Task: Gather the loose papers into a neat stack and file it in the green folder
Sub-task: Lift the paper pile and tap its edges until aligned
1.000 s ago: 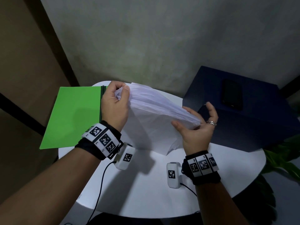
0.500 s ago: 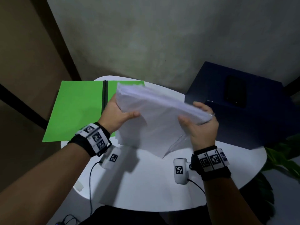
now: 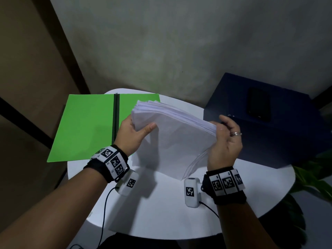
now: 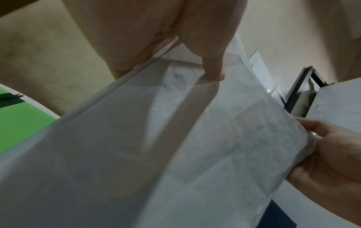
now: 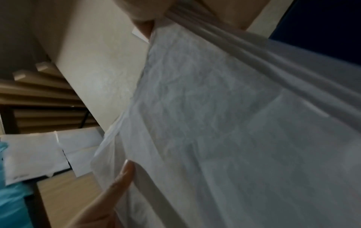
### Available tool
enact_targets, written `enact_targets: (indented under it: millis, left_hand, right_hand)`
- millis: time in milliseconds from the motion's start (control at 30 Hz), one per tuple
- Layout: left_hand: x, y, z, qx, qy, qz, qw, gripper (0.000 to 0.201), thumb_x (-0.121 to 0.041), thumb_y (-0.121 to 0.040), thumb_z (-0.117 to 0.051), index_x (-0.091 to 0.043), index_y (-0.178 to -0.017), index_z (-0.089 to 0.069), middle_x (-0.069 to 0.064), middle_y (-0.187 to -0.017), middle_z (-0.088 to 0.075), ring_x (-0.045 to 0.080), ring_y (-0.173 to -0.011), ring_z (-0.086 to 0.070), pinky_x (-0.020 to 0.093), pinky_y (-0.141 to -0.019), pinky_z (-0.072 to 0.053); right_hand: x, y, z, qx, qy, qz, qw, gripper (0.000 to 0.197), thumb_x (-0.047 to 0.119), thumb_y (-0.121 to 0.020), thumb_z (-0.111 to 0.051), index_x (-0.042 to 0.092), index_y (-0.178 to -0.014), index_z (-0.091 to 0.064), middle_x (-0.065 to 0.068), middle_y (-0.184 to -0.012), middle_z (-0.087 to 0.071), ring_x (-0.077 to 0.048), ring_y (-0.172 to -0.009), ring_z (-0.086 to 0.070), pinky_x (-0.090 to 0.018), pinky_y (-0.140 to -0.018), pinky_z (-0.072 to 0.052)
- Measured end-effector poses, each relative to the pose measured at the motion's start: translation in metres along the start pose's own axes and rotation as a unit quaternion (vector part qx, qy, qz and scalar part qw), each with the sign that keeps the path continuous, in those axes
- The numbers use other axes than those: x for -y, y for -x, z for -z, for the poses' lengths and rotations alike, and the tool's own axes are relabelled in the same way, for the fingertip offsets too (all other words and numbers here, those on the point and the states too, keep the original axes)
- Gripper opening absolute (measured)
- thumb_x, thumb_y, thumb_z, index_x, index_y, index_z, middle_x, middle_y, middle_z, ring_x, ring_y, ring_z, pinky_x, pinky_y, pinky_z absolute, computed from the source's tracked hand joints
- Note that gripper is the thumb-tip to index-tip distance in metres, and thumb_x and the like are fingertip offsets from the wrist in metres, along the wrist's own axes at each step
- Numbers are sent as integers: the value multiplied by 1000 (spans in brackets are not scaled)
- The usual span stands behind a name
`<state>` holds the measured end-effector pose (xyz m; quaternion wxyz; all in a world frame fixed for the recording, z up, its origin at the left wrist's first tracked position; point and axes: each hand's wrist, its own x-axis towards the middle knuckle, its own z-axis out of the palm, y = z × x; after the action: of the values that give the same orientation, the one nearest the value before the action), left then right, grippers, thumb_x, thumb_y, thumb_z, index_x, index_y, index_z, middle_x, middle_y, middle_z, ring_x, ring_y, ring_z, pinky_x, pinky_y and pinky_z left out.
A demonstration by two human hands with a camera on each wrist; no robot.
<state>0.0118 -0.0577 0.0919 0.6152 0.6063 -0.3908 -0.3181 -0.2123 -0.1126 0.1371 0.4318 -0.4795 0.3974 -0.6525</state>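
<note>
A stack of white papers (image 3: 176,135) stands on edge over the round white table (image 3: 161,209), tilted toward me. My left hand (image 3: 133,133) grips its left side, thumb across the front sheet. My right hand (image 3: 225,141) grips the right side, fingers curled over the top edge. The sheets' top edges are fanned and uneven. The green folder (image 3: 86,126) lies open and flat on the table's left, partly behind the papers. In the left wrist view the paper stack (image 4: 175,138) fills the frame, held by the left hand (image 4: 195,50). The right wrist view shows the papers (image 5: 234,123) too.
A dark blue box (image 3: 273,121) with a black phone (image 3: 259,104) on top stands on the table's right side, close to my right hand. Green plant leaves (image 3: 312,173) reach in at the right edge. The folder overhangs the table's left rim.
The fanned sheets have been drawn together into a tighter stack. My left hand shifted from the top corner to the left side, and my right hand closed round the right edge.
</note>
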Motion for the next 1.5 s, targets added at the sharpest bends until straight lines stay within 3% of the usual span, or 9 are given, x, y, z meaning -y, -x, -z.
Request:
enact_targets:
  millis: [133,233,433,467,633,900,1133,1333,1500]
  left_hand:
    - [8,-2,0,6,-3,2,1000,38,-11,-83,-72,-4,-119,-61,-9,-105,-70,-3,-93,-69,17,-82,-52]
    - [1,-2,-11,-49,19,-20,998,32,-2,-81,-73,-1,-112,-63,-8,-96,-70,-6,-80,-68,15,-74,-52]
    - [3,3,-1,-12,12,5,1000,87,-46,-60,-86,-7,-130,-50,-12,-105,-68,13,-94,-70,24,-82,-57]
    - [6,7,-3,1,-4,29,1000,89,-35,-62,-87,-2,-133,-44,9,-97,-69,19,-91,-68,28,-78,-57]
    - [10,3,-14,-45,-21,-5,999,28,-6,-75,-81,-23,-94,-70,-29,-76,-72,-10,-72,-66,20,-71,-52]
    - [37,7,-2,-15,-4,59,998,68,-22,-61,-88,-16,-121,-56,-13,-107,-71,-4,-99,-67,16,-84,-54]
    - [24,6,-19,-78,-2,15,997,22,-13,-76,-80,-15,-95,-70,-26,-75,-73,-8,-75,-68,11,-70,-51]
    - [41,19,-4,-2,-13,64,998,104,-58,-57,-86,-6,-136,-44,4,-121,-66,12,-113,-64,37,-99,-51]
    - [29,20,-11,-10,47,68,997,98,-67,-51,-83,-23,-129,-44,0,-119,-65,5,-109,-65,28,-96,-51]
  right_hand:
    - [-18,-2,15,74,33,-109,991,52,-9,-75,-73,8,-120,-54,-1,-103,-70,-8,-94,-69,-31,-89,-56]
    - [-18,2,12,83,105,-142,981,26,5,-72,-82,16,-93,-73,3,-90,-77,-16,-89,-74,-48,-87,-58]
    - [-13,-8,20,146,108,-89,979,60,-7,-61,-85,12,-114,-64,-4,-106,-72,-6,-96,-69,-24,-86,-56]
    - [-20,-5,20,150,120,-114,975,63,-9,-60,-85,11,-115,-63,-1,-106,-72,-3,-94,-69,-22,-84,-56]
    - [-19,-6,5,94,94,-167,977,26,4,-70,-84,17,-88,-70,10,-79,-76,-7,-78,-73,-26,-69,-58]
    - [-47,1,18,123,140,-175,967,47,2,-62,-89,14,-102,-67,2,-98,-73,-15,-92,-71,-23,-79,-57]
    - [-39,-4,12,68,120,-147,979,17,6,-76,-80,20,-80,-71,20,-75,-74,3,-78,-71,-13,-71,-53]
    - [-44,1,28,105,151,-107,977,64,-1,-60,-88,20,-114,-60,3,-111,-67,-3,-102,-65,-24,-90,-53]
    - [-37,-5,25,110,116,-116,980,63,6,-55,-91,11,-112,-63,-2,-106,-72,-13,-100,-68,-26,-88,-55]
